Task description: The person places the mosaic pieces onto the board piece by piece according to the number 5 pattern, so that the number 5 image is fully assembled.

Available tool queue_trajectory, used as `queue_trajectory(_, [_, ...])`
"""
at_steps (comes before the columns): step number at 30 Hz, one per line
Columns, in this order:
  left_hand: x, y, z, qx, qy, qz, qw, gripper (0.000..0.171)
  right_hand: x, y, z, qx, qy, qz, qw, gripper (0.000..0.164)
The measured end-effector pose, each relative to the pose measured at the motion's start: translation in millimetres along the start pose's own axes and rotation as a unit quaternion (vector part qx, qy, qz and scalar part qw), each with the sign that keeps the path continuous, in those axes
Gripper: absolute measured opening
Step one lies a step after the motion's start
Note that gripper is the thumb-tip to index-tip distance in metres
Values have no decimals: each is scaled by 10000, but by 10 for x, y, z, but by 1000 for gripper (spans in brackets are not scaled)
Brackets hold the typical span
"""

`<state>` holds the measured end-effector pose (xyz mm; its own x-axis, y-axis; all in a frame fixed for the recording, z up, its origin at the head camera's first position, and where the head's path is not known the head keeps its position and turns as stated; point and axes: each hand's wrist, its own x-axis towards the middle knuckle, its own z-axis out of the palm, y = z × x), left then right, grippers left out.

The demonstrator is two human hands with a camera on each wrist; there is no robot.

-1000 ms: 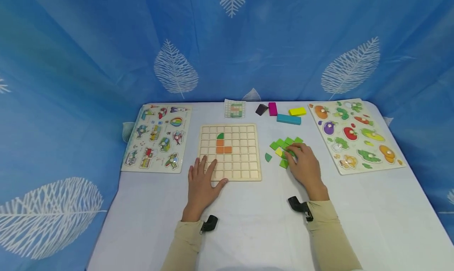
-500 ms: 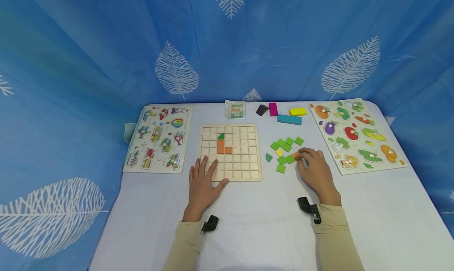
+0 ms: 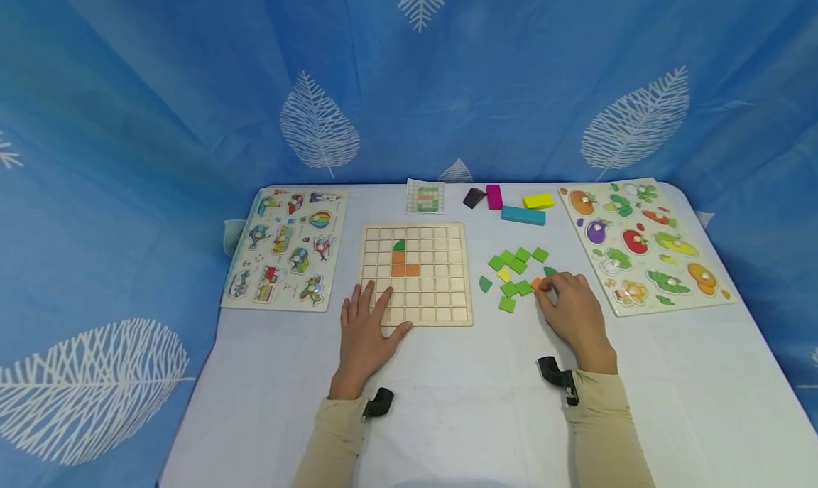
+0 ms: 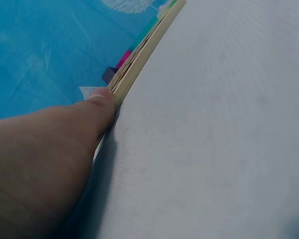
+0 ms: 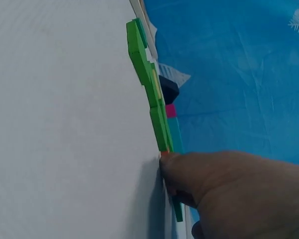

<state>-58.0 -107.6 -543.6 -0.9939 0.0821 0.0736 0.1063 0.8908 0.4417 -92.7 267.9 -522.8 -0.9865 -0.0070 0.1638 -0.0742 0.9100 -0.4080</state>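
Note:
In the head view, my left hand [image 3: 367, 335] lies spread over the lower left corner of the wooden grid board [image 3: 447, 324]. Its thumb touches the board's near edge, as the left wrist view also shows. On the grid sit a green quarter-round tile [image 3: 399, 246] and several orange square tiles [image 3: 399, 270]. My right hand [image 3: 575, 317] pinches an orange tile [image 3: 537, 283] between thumb and fingertips at the right end of the loose tiles. Beside it lie several green square tiles [image 3: 524, 288], a yellow tile [image 3: 504, 274] and green quarter-round tiles [image 3: 486, 284].
A printed pattern card [image 3: 425, 197] lies behind the board. Black [image 3: 473, 197], magenta [image 3: 494, 197], yellow [image 3: 538, 201] and blue [image 3: 523, 215] blocks stand at the back. A vehicle puzzle [image 3: 281, 250] flanks the left side, a vegetable puzzle [image 3: 645, 246] the right.
My right hand has moved right and toward me from over the green tiles to the orange tile, uncovering it and a green quarter-round tile. The left hand stays put.

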Motion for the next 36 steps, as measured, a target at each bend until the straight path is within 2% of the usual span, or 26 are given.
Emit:
queue_trajectory(5, [-3, 16, -10, -9, -33, -14, 10000, 78, 4, -29, -11, 38, 27, 114, 9999, 17])
queue_trajectory(10, [-24, 14, -6, 45, -12, -19, 10000, 77, 78, -152, -14, 389, 118, -89, 9991, 18])
queue_trajectory(15, [-35, 8, -14, 8, 21, -14, 10000, 77, 243, -519, 97, 574, -377, -740, 9949, 18])
queue_trajectory(20, [-25, 5, -12, -32, 91, 50, 9999, 76, 429, -965, 322, 679, -818, -1521, 9826, 17])
queue_trajectory(23, [-22, 2, 10, -31, 89, 70, 9999, 76, 524, -1170, 470, 583, -1109, -1792, 9758, 17])
queue_trajectory(26, [-26, 3, 32, -42, 96, 115, 9999, 76, 596, -1306, 589, 460, -1301, -1909, 9719, 18])
queue_trajectory(29, [-24, 0, 40, -54, 90, 138, 9998, 77, 649, -1391, 654, 409, -1321, -1967, 9707, 18])
queue_trajectory(36, [-6, 1, -2, 18, 15, 28, 10000, 78, 685, -1429, 697, 301, -1280, -1905, 9728, 19])
